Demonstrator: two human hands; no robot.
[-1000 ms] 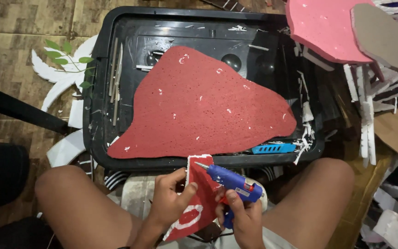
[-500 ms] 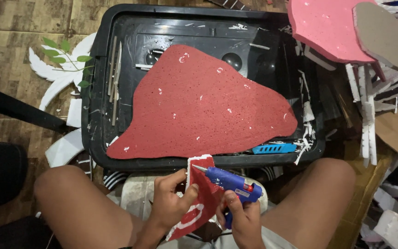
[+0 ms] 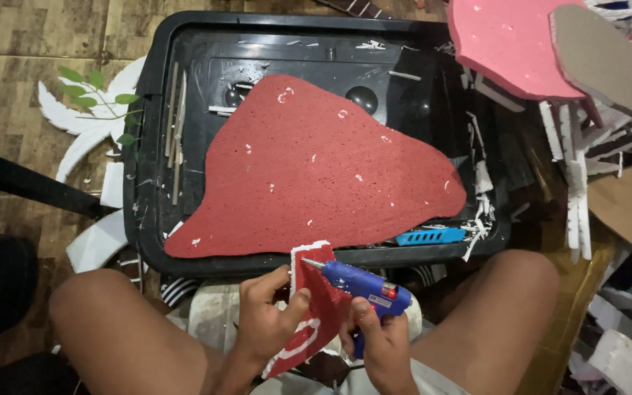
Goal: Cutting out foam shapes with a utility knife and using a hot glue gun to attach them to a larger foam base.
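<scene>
My left hand (image 3: 268, 318) grips a small red foam piece (image 3: 316, 303) with white edges, held upright over my lap. In my right hand (image 3: 378, 340) is a blue hot glue gun (image 3: 363, 287), its metal nozzle touching the top edge of that piece. Just beyond my hands lies a large red foam sheet (image 3: 316, 172) with white specks, spread across a black plastic tray (image 3: 151, 132).
A blue comb-like plastic piece (image 3: 429, 236) lies at the tray's near edge. Thin sticks (image 3: 175, 132) lie along the tray's left side. A pink foam sheet (image 3: 510, 44) and white foam strips (image 3: 572, 168) pile up on the right; white foam cutouts with green leaves (image 3: 89, 110) on the left.
Both hands have stayed over my lap. The glue gun's nozzle has shifted slightly along the top edge of the small red piece.
</scene>
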